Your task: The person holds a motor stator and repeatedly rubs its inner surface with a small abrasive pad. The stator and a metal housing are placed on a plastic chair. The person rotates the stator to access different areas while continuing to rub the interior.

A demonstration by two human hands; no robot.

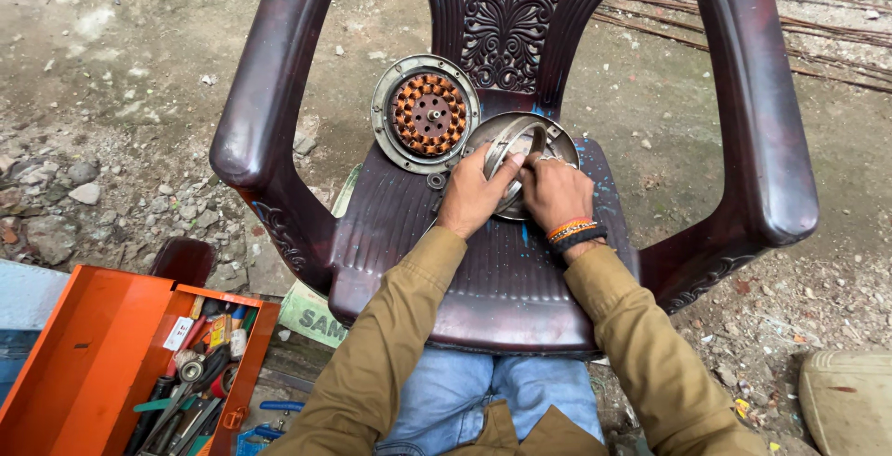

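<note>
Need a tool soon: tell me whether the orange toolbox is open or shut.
Open: the orange toolbox has its lid swung back, and the tools inside show.

The chair is moulded plastic, dark maroon and glossy, with fine ribs across the seat, carved-looking relief on the backrest and smears of blue paint. At centre frame, the round cover under both hands is bare metal, dull grey with a worn sheen. Just left of it, the motor plate has a matt grey metal rim around shiny copper windings. The sleeves are matt khaki cloth, the trousers blue denim. At lower left, the toolbox is orange painted metal, smooth and scuffed. The ground is rough, gritty concrete with loose stones.
</note>
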